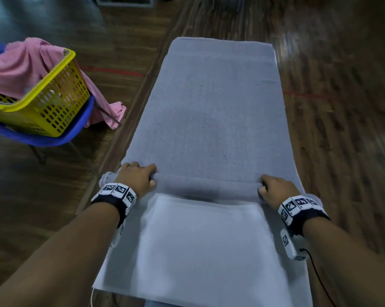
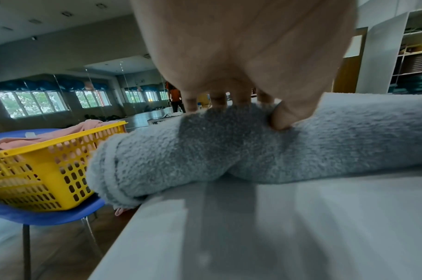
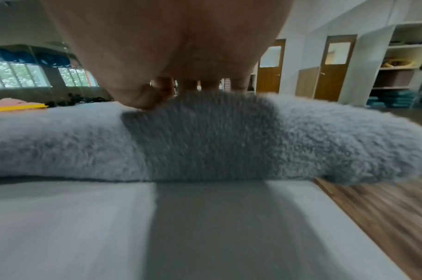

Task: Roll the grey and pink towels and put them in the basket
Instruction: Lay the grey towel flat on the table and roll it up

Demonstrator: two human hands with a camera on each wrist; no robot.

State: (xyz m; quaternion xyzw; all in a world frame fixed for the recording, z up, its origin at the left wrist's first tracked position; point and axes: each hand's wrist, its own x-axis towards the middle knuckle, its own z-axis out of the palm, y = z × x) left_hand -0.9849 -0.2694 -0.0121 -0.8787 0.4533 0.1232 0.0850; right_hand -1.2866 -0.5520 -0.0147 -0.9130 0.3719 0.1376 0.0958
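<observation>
Head view shows the grey towel (image 1: 211, 111) spread lengthways on a white table (image 1: 198, 251), its near end wound into a short roll (image 1: 207, 187) that lies across the table. Left hand (image 1: 136, 179) grips the roll's left end and right hand (image 1: 275, 190) its right end — fingers curled over the top, thumbs pressed into the near side. From the left wrist, the thumb (image 2: 289, 115) digs into the pile and the roll's end hangs past the table edge.

Off to the left, well apart from the table, a yellow basket (image 1: 47, 107) sits on a blue chair (image 1: 54, 138). The pink towel (image 1: 21, 67) lies unrolled in the basket, one end hanging over its side towards the wooden floor (image 1: 342, 107) — nothing stands between basket and table. Both wrists wear black bands with checkered markers.
</observation>
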